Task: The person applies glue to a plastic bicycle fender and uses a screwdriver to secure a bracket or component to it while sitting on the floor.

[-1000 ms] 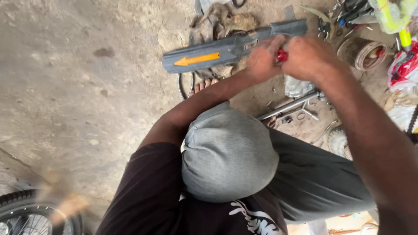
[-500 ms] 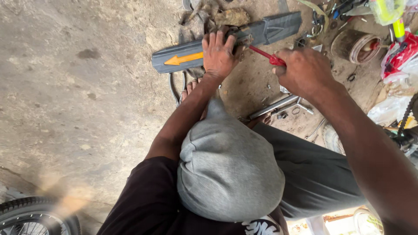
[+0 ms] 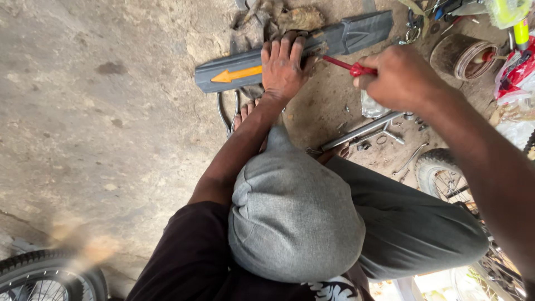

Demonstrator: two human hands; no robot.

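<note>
Here, left hand (image 3: 282,69) spread flat on grey panel (image 3: 356,33), right hand (image 3: 398,75) gripping red screwdriver (image 3: 348,66) — rags (image 3: 278,17), metal rod (image 3: 362,131) nearby

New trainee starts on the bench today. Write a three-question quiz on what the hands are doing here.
1. True or false: the left hand lies flat on the dark panel with the orange arrow.
2. What does the right hand grip? A) a hammer B) a red-handled screwdriver C) a paint brush
3. Fill in: the screwdriver's tip points toward the ____, beside the left hand.

Key: 1 true; 2 B; 3 panel
</note>
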